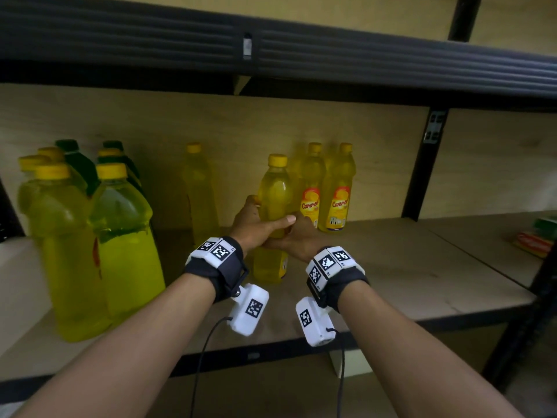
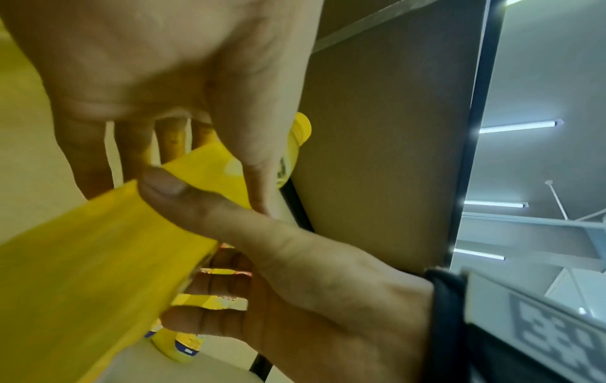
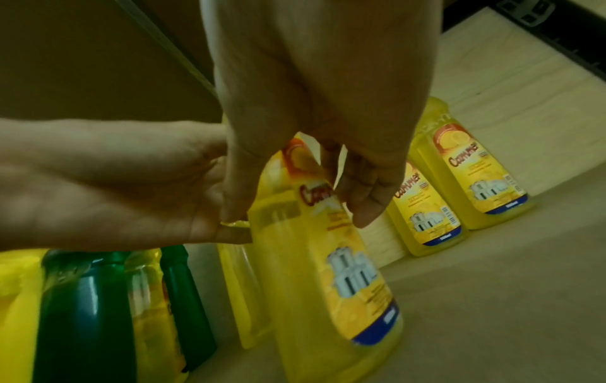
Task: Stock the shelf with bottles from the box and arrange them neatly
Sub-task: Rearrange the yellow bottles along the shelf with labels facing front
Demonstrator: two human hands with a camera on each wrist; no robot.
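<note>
Left hand (image 2: 183,77) at twelve o'clock and right hand (image 2: 295,279) at five o'clock both grip a blurred yellow bottle (image 2: 98,248).

Green-and-red packets (image 1: 539,235) stacked at far right, blurred, kind unclear. Grey metal bracket (image 1: 434,125) on black upright post (image 1: 422,173). Small white clip (image 1: 247,46) on dark ribbed rail of tier above. White block (image 1: 352,362) below front edge, partly hidden. Black cables (image 1: 205,351) hang from wrist units. Ceiling strip lights (image 2: 521,127) and white beams in left wrist view.
</note>
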